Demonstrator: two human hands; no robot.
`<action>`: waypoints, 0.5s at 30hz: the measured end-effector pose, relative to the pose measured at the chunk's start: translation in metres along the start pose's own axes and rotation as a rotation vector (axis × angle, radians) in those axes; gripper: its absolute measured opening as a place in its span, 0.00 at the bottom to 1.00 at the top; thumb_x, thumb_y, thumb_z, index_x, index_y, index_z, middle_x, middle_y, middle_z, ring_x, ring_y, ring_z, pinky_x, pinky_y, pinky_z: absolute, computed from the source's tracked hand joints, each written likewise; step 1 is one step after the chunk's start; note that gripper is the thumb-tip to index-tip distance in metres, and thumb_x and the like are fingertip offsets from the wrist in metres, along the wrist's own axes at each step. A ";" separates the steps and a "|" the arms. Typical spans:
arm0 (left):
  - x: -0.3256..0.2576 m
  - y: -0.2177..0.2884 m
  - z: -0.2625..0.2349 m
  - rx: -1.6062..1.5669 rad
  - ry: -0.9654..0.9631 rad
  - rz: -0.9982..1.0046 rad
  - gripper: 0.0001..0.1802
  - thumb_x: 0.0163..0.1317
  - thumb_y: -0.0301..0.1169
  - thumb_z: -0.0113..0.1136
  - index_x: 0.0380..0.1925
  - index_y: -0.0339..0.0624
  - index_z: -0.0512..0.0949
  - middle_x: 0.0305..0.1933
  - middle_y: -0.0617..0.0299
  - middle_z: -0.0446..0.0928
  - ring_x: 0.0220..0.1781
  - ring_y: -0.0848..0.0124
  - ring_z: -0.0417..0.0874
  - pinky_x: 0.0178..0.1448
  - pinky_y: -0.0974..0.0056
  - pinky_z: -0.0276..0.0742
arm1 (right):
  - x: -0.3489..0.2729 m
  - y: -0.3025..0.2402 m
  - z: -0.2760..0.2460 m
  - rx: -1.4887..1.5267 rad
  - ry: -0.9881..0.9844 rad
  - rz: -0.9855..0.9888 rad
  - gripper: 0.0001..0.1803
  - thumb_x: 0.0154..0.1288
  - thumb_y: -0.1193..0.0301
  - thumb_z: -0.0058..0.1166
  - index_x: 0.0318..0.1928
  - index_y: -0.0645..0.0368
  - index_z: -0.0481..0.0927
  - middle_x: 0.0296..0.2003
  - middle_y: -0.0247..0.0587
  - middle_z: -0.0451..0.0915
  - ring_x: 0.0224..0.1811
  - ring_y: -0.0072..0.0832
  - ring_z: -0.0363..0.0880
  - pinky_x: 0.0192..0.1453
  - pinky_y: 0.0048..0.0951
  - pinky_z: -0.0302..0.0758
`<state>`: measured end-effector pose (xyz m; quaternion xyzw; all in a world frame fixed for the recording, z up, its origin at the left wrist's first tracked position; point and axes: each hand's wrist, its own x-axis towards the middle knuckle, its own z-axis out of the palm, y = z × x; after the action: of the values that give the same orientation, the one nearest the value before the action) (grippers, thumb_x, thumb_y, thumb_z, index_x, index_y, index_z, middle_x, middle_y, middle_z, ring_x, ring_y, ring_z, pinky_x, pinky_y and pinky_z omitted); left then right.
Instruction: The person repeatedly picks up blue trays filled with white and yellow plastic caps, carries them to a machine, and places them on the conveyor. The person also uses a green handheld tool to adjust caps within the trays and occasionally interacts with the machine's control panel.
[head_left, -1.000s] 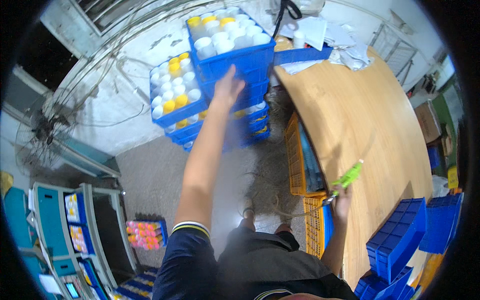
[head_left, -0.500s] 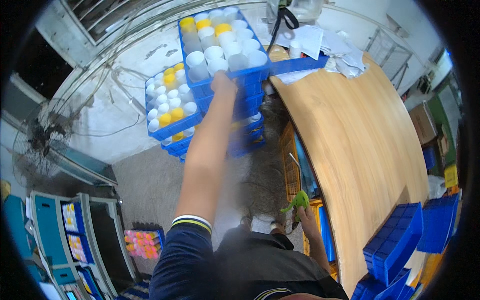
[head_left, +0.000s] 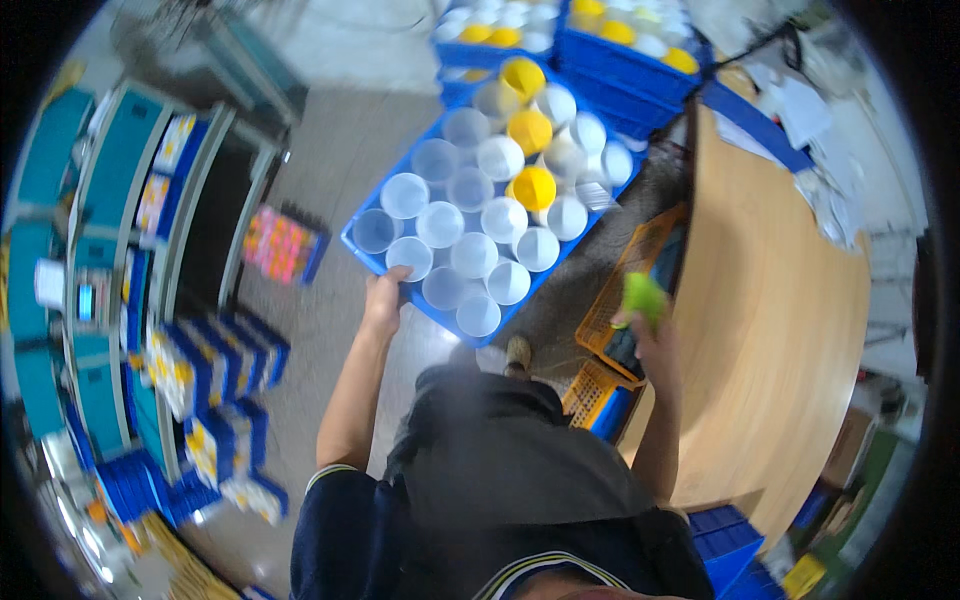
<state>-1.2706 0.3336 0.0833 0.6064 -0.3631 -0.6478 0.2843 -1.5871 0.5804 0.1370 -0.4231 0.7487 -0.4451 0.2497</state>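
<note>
desk point(head_left: 790, 300): curved wooden top along the person's right; papers at its far edge.
stacked crates point(head_left: 620, 40): blue, holding white and yellow cups, on the floor beyond the desk's far corner.
blue crate point(head_left: 500, 180): off the stack, carried low over the floor left of the desk; by the look of it lifted but not set down.
cups point(head_left: 470, 220): mostly white, three yellow, upright in the crate.
left hand point(head_left: 383, 297): closed on the crate's near edge.
right hand point(head_left: 650, 330): wrapped round a green object point(head_left: 643, 295) at the desk's near edge.
</note>
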 end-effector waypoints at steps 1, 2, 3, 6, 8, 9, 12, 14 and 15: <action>-0.011 -0.022 -0.014 0.147 0.128 -0.011 0.17 0.57 0.32 0.59 0.42 0.30 0.79 0.39 0.55 0.83 0.40 0.63 0.84 0.47 0.56 0.79 | 0.007 -0.012 0.016 -0.178 -0.214 -0.103 0.14 0.74 0.62 0.48 0.52 0.57 0.74 0.31 0.45 0.83 0.23 0.34 0.78 0.28 0.31 0.75; -0.022 -0.042 -0.029 0.297 0.248 -0.027 0.18 0.56 0.33 0.60 0.40 0.29 0.81 0.37 0.54 0.84 0.38 0.62 0.84 0.46 0.56 0.79 | 0.005 -0.026 0.043 -0.310 -0.367 -0.206 0.14 0.73 0.63 0.49 0.52 0.57 0.74 0.28 0.45 0.82 0.22 0.38 0.79 0.29 0.35 0.77; -0.029 -0.063 -0.035 0.616 0.463 -0.077 0.19 0.52 0.35 0.63 0.37 0.29 0.82 0.35 0.49 0.84 0.38 0.57 0.86 0.47 0.56 0.79 | 0.001 -0.039 0.071 -0.475 -0.549 -0.189 0.17 0.72 0.62 0.49 0.54 0.58 0.72 0.28 0.48 0.82 0.25 0.40 0.81 0.28 0.37 0.75; -0.060 -0.119 -0.067 0.728 0.600 -0.011 0.36 0.51 0.42 0.62 0.57 0.28 0.72 0.41 0.35 0.82 0.46 0.40 0.83 0.55 0.49 0.76 | -0.022 -0.069 0.148 -0.671 -0.935 -0.228 0.19 0.72 0.61 0.50 0.54 0.62 0.71 0.25 0.48 0.82 0.26 0.42 0.83 0.27 0.40 0.75; -0.079 -0.148 -0.096 0.727 0.635 -0.122 0.36 0.52 0.42 0.62 0.59 0.32 0.72 0.41 0.35 0.82 0.47 0.41 0.83 0.56 0.49 0.75 | -0.037 -0.081 0.173 -0.672 -0.915 -0.389 0.18 0.71 0.63 0.50 0.52 0.64 0.71 0.23 0.49 0.81 0.23 0.41 0.82 0.26 0.39 0.74; -0.086 -0.159 -0.111 0.727 0.649 -0.169 0.36 0.52 0.43 0.62 0.59 0.33 0.72 0.41 0.36 0.82 0.48 0.41 0.83 0.56 0.49 0.75 | -0.041 -0.086 0.178 -0.669 -0.974 -0.368 0.18 0.71 0.63 0.50 0.53 0.65 0.71 0.23 0.49 0.81 0.22 0.41 0.82 0.26 0.39 0.74; -0.115 -0.184 -0.163 0.667 0.639 -0.305 0.33 0.53 0.43 0.61 0.58 0.36 0.74 0.40 0.37 0.82 0.48 0.43 0.83 0.56 0.49 0.75 | -0.051 -0.101 0.194 -0.730 -1.089 -0.237 0.19 0.70 0.64 0.51 0.53 0.66 0.71 0.23 0.53 0.81 0.23 0.44 0.82 0.28 0.42 0.76; -0.131 -0.200 -0.190 0.553 0.657 -0.292 0.26 0.52 0.41 0.62 0.47 0.34 0.79 0.38 0.38 0.83 0.46 0.43 0.84 0.55 0.49 0.76 | -0.055 -0.111 0.210 -0.731 -1.028 -0.271 0.17 0.70 0.64 0.51 0.50 0.66 0.72 0.24 0.53 0.81 0.24 0.45 0.83 0.29 0.43 0.76; -0.136 -0.206 -0.198 0.541 0.655 -0.313 0.23 0.52 0.40 0.63 0.44 0.33 0.81 0.38 0.38 0.83 0.46 0.44 0.84 0.54 0.49 0.76 | -0.054 -0.113 0.219 -0.763 -0.972 -0.347 0.17 0.69 0.64 0.52 0.50 0.64 0.73 0.24 0.52 0.82 0.26 0.44 0.84 0.31 0.43 0.77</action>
<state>-1.0452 0.5371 -0.0059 0.8795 -0.3141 -0.3389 0.1141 -1.3485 0.4995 0.1316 -0.7508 0.5763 0.0613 0.3170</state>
